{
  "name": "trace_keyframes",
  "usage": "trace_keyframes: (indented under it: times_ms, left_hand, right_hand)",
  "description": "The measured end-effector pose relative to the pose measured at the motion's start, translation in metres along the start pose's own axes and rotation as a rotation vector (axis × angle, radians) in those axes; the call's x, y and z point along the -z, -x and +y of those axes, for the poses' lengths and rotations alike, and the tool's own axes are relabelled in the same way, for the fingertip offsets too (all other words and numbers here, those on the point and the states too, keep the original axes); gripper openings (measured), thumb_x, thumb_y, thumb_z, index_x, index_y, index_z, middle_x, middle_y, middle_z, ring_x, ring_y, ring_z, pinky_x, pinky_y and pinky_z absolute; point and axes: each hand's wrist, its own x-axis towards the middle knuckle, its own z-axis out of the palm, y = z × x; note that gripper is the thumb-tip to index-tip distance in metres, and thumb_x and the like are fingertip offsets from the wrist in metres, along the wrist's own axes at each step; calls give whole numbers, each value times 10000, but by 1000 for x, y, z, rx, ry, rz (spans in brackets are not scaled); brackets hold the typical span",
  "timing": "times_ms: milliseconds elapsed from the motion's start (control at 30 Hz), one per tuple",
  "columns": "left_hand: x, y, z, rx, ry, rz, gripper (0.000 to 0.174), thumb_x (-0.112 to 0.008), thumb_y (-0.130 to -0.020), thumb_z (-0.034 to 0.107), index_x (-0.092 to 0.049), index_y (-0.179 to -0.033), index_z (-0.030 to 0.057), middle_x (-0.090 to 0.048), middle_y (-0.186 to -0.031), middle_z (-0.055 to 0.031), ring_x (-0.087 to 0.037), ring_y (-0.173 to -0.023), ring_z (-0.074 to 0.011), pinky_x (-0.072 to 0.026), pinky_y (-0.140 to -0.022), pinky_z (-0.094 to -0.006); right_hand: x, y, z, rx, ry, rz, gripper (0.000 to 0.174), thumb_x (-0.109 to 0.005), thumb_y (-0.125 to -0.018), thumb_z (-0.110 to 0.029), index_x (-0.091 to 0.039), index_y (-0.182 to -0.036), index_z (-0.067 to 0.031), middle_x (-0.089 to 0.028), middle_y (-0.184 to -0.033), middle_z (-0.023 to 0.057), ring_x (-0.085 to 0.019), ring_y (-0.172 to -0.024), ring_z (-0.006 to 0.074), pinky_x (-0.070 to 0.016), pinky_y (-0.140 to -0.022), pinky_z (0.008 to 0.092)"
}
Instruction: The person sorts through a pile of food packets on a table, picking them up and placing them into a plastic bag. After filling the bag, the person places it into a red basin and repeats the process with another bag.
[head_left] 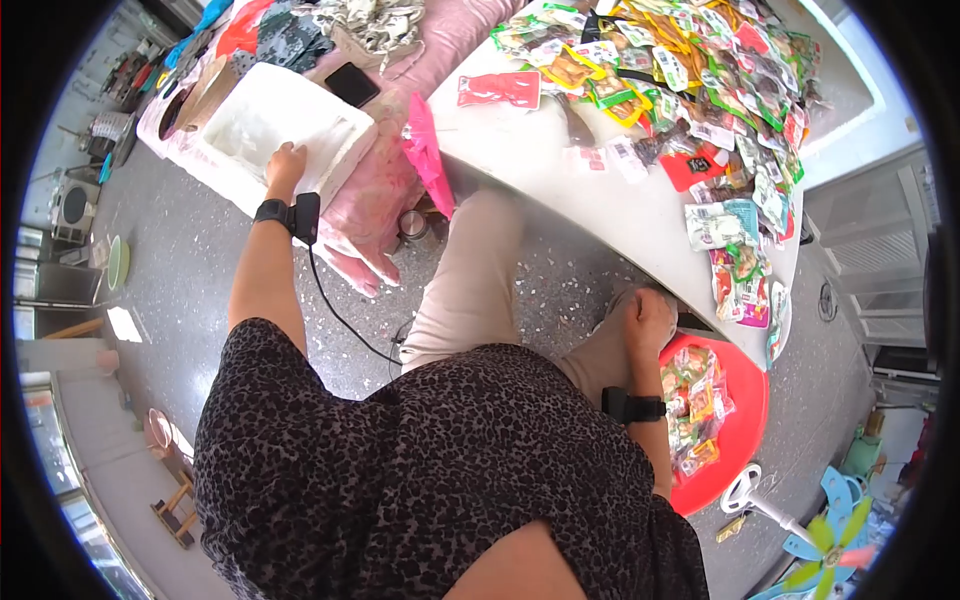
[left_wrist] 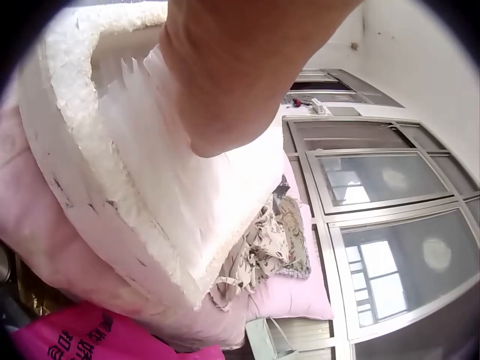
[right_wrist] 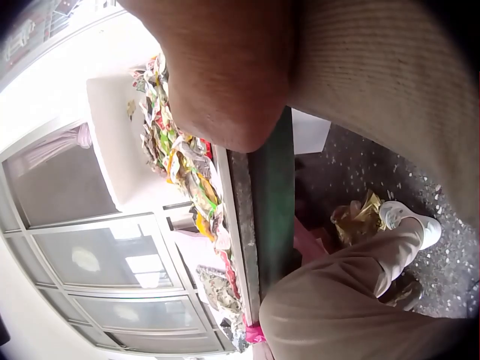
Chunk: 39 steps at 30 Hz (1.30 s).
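My left hand [head_left: 286,168] reaches into a white foam box [head_left: 350,150], fingers bent over the pale, thin plastic sheets [left_wrist: 180,187] inside. In the left wrist view the fingertips are hidden, and I cannot tell whether they pinch a sheet. My right hand [head_left: 650,320] rests loosely curled at my right knee by the table edge, with nothing seen in it. Below it stands a red tub [head_left: 740,400] holding several colourful food packets [head_left: 690,400]. A large heap of packets [head_left: 690,70] covers the far part of the white table [head_left: 500,130].
The foam box sits on a pink-covered seat [head_left: 460,40] beside a black phone [head_left: 352,85] and crumpled clothes [head_left: 375,25]. A bright pink bag [head_left: 428,155] hangs at the table's left corner. A red flat packet [head_left: 498,90] lies near that corner. A toy-like fan [head_left: 830,555] stands lower right.
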Motion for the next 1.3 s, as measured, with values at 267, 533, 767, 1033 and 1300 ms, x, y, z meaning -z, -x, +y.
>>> trace_keyframes:
  times_ms: [267,533,767,1033,1300]
  left_hand:
    - [2,-4,-19,-19,189,49,352,-459,-751,322,-548,-887,10,-561,-874,-195,-524,-864,-324,-393,-751,-374]
    - [43,7,5,43,217,353,248,-449,-687,186,-539,-820,-3,-559,-763,-193,-526,-742,-361,-409,-682,-403]
    - [111,37,71,-332,224,781,310,-445,-705,168,-498,-938,-28,-550,-743,-158,-528,-670,-303,-405,-615,-369]
    - [70,170,213,-670,496,170,271,-474,-690,117,-487,-945,26,-537,-792,-183,-533,-674,-319,-425,-596,-389]
    - [-1,253,295,-834,593,-240,250,-456,-682,117,-461,-913,22,-542,-780,-202,-523,-723,-361,-420,-635,-423]
  right_hand:
    - [-1,0,-4,-15,-27,32,58,-511,-640,-84,-513,-695,-67,-547,-711,89,-519,-683,262,-404,-614,368]
    - [-7,5,4,-8,-47,46,81,-513,-644,-95,-528,-719,-65,-552,-724,92,-520,-702,261,-392,-636,365]
    - [-3,5,-1,-23,-78,51,91,-519,-649,-88,-529,-735,-61,-554,-744,95,-522,-714,262,-393,-646,363]
    - [-6,-16,-26,-401,-801,14,142,-545,-735,-125,-527,-833,-24,-555,-769,52,-526,-718,126,-416,-628,260]
    - [-7,-76,-94,-674,-1250,-272,358,-539,-752,-220,-453,-1011,13,-528,-850,83,-511,-787,132,-426,-641,240]
